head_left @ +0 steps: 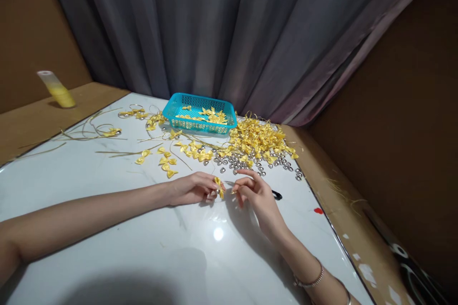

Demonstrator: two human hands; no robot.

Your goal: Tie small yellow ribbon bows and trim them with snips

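My left hand is closed in a pinch on a small yellow ribbon bow, held upright just above the white table. Close to its right, my right hand has thumb and fingertips pinched together. A tiny golden bit shows at those fingertips, too small to name. From behind the right hand sticks out a black handle-like end; its other part is hidden, and I cannot tell whether the hand touches it. Ahead of the hands lie several loose yellow bows and many small silvery rings or beads.
A turquoise basket with yellow bows stands at the back, beside a heap of bows. Gold cords lie at left. A clear tube with yellow contents, a red scrap and black-handled scissors are farther out.
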